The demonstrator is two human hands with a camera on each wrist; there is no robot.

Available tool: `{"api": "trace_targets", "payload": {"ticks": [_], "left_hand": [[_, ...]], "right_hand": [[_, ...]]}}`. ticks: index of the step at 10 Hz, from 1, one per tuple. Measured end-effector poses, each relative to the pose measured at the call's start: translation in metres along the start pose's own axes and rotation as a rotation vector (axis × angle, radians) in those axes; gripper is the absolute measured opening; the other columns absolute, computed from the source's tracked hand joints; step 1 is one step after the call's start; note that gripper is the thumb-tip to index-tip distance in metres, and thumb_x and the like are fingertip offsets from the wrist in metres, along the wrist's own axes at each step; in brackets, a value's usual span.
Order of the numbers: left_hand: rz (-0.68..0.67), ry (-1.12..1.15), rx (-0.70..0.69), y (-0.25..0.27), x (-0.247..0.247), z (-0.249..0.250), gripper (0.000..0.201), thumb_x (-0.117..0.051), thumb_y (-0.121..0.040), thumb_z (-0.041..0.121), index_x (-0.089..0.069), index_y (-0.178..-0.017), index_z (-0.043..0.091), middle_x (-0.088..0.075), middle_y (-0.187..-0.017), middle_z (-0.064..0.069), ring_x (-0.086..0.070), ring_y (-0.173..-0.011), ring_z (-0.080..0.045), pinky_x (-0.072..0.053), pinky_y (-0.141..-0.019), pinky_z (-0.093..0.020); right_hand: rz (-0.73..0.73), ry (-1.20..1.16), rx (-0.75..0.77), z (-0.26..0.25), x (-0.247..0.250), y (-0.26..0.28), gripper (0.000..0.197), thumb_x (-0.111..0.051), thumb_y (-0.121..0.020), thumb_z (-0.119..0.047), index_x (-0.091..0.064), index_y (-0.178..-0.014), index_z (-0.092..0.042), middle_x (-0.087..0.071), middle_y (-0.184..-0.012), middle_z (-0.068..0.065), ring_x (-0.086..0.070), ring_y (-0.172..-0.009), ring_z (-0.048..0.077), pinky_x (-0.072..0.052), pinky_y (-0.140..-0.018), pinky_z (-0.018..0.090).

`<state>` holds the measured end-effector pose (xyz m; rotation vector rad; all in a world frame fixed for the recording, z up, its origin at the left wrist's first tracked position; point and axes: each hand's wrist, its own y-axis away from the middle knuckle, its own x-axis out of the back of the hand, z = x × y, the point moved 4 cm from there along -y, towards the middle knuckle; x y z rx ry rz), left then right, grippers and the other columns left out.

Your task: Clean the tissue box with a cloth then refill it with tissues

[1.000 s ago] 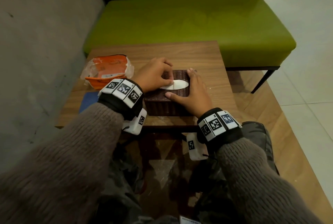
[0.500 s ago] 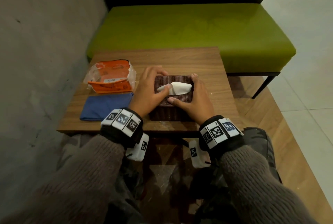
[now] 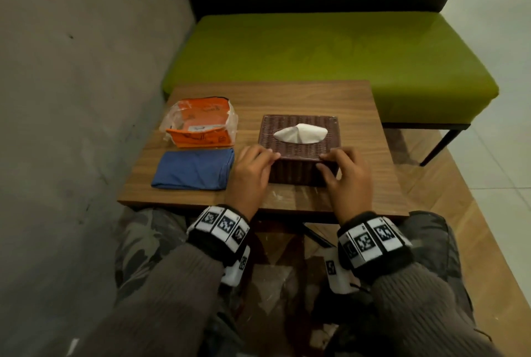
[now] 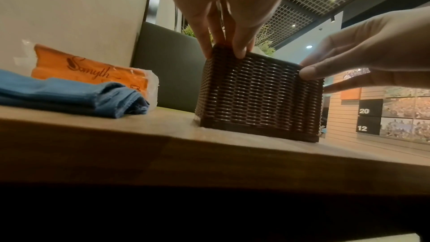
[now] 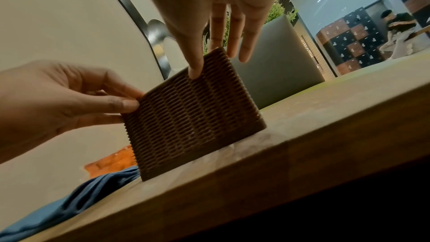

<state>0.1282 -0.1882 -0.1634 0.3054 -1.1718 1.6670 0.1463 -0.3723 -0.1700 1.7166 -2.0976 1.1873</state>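
Note:
The brown woven tissue box (image 3: 298,146) stands on the wooden table (image 3: 290,98) with a white tissue (image 3: 300,133) puffed out of its top slot. My left hand (image 3: 270,159) holds the box's near left top corner, thumb on the front face and fingers on the edge, as the left wrist view (image 4: 230,51) shows. My right hand (image 3: 323,163) pinches the near right corner the same way, its thumb on the front wall (image 5: 194,74). A folded blue cloth (image 3: 195,170) lies left of the box. Behind the cloth sits an orange tissue pack (image 3: 201,124).
A green bench (image 3: 330,61) with a dark backrest runs behind the table. A grey wall (image 3: 71,98) closes off the left side. The table's near edge (image 3: 258,207) is just above my knees. Tiled floor lies to the right.
Both hands have drawn back from the slot on top to the box's near corners. The tissue, flat in the slot before, now stands puffed up out of it.

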Motion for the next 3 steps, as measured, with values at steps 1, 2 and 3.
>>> {"api": "trace_targets", "payload": {"ticks": [1,2,3], "left_hand": [[-0.048,-0.003,0.049,-0.025,-0.008,-0.005,0.012,-0.059,-0.085,-0.001,-0.067,-0.092,0.004,-0.060,-0.087,-0.010,-0.055,-0.085,-0.026,-0.043,-0.076,-0.030],[-0.068,0.002,0.092,-0.042,-0.014,-0.012,0.016,-0.057,-0.083,-0.004,-0.068,-0.092,0.002,-0.061,-0.088,-0.013,-0.055,-0.087,-0.029,-0.040,-0.077,-0.026],[-0.069,0.035,0.090,-0.045,-0.013,-0.012,0.019,-0.058,-0.082,-0.004,-0.069,-0.096,0.003,-0.061,-0.089,-0.013,-0.056,-0.088,-0.029,-0.041,-0.079,-0.027]], "right_hand": [[-0.021,-0.013,-0.046,0.007,-0.012,-0.024,0.008,-0.069,-0.081,-0.009,-0.066,-0.088,-0.006,-0.060,-0.096,0.008,-0.057,-0.088,0.025,-0.041,-0.074,0.027],[-0.056,0.004,-0.053,0.012,-0.024,-0.042,0.007,-0.066,-0.082,-0.007,-0.066,-0.089,-0.005,-0.060,-0.097,0.008,-0.058,-0.086,0.027,-0.034,-0.070,0.022],[-0.052,0.015,-0.062,0.013,-0.025,-0.048,0.009,-0.064,-0.084,-0.008,-0.066,-0.093,-0.007,-0.060,-0.100,0.007,-0.059,-0.088,0.029,-0.033,-0.069,0.022]]}}
